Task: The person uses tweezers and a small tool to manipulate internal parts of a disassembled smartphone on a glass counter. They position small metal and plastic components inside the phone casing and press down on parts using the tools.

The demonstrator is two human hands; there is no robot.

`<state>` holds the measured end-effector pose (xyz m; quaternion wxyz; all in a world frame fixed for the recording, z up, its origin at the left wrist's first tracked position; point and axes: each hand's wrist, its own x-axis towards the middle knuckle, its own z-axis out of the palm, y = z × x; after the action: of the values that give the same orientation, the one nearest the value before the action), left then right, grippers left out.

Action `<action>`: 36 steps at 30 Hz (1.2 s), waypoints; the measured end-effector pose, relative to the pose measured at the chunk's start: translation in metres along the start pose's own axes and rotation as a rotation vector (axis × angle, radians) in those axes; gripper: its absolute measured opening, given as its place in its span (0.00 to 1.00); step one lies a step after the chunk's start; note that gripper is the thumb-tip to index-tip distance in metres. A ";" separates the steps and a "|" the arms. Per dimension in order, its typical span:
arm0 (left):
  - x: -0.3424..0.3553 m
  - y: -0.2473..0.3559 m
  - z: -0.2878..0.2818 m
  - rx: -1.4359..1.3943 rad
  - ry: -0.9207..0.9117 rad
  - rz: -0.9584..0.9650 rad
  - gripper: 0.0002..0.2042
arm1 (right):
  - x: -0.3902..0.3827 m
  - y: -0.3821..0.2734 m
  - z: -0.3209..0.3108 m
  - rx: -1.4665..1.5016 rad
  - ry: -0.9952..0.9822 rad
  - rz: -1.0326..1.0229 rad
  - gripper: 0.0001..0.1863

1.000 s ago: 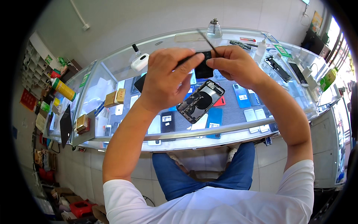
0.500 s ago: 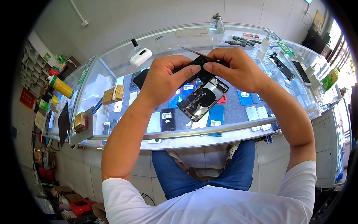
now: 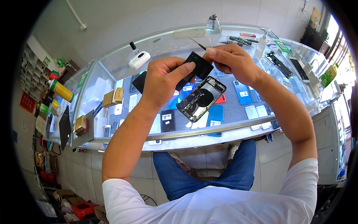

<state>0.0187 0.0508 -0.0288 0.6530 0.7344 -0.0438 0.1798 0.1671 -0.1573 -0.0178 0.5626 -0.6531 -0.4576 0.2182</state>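
A black, flat phone battery is pinched between the thumb and fingers of my left hand, raised over the glass counter. My right hand is closed on slim pointed tweezers, whose tip points up and to the left. Its thumb and fingers are close to the battery's right corner; whether they touch it I cannot tell. Below the hands lies an opened phone housing, its inside facing up with a black round coil. A dark flat piece shows partly behind my left hand.
Phones are displayed under the counter's glass. A white bottle, screwdrivers and a phone part with bare metal lie to the right. A glass bottle stands at the back, a white rounded device at the left.
My right hand has moved right and away from my left thumb, tweezers still in it. The battery has turned and shows more of its flat face. The phone housing stays put.
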 end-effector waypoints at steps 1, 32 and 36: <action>0.000 0.000 0.001 -0.012 0.005 0.000 0.10 | -0.002 0.001 0.005 -0.012 0.021 -0.042 0.16; -0.005 -0.015 0.015 -0.007 0.077 0.231 0.07 | -0.018 -0.022 0.034 -0.388 0.249 -0.145 0.12; -0.001 -0.010 0.009 0.030 0.062 0.127 0.09 | -0.015 -0.019 0.031 -0.371 0.248 -0.084 0.12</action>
<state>0.0229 0.0435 -0.0393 0.6301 0.7340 -0.0676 0.2442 0.1286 -0.1540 -0.0118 0.4934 -0.7476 -0.4440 0.0245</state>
